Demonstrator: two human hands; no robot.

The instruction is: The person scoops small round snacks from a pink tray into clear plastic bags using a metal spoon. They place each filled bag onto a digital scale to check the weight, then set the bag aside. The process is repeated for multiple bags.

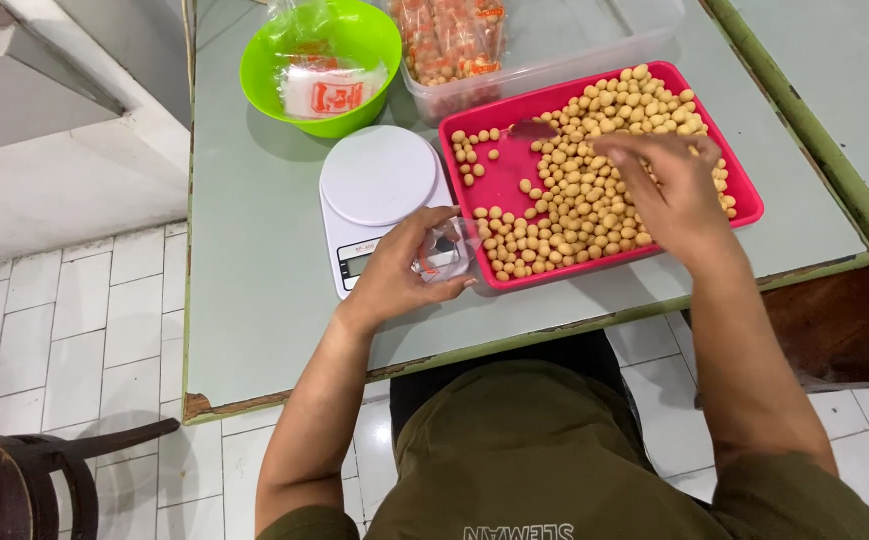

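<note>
My left hand (406, 268) holds a small clear plastic bag (447, 252) by its mouth, just in front of a white kitchen scale (379, 190) and beside the near left corner of a pink tray (499, 185). The tray is filled with many small round tan snack balls (594, 190). My right hand (669, 190) hovers over the balls in the tray with fingers spread toward a small pink scoop (531, 129) lying among them. I cannot tell whether the fingers touch the scoop.
A green bowl (349, 45) holding printed clear bags sits at the back left. A clear plastic box (554, 45) with filled snack packets stands behind the tray. The pale green table (254, 300) ends near my body. A dark wooden chair (24, 480) stands at lower left.
</note>
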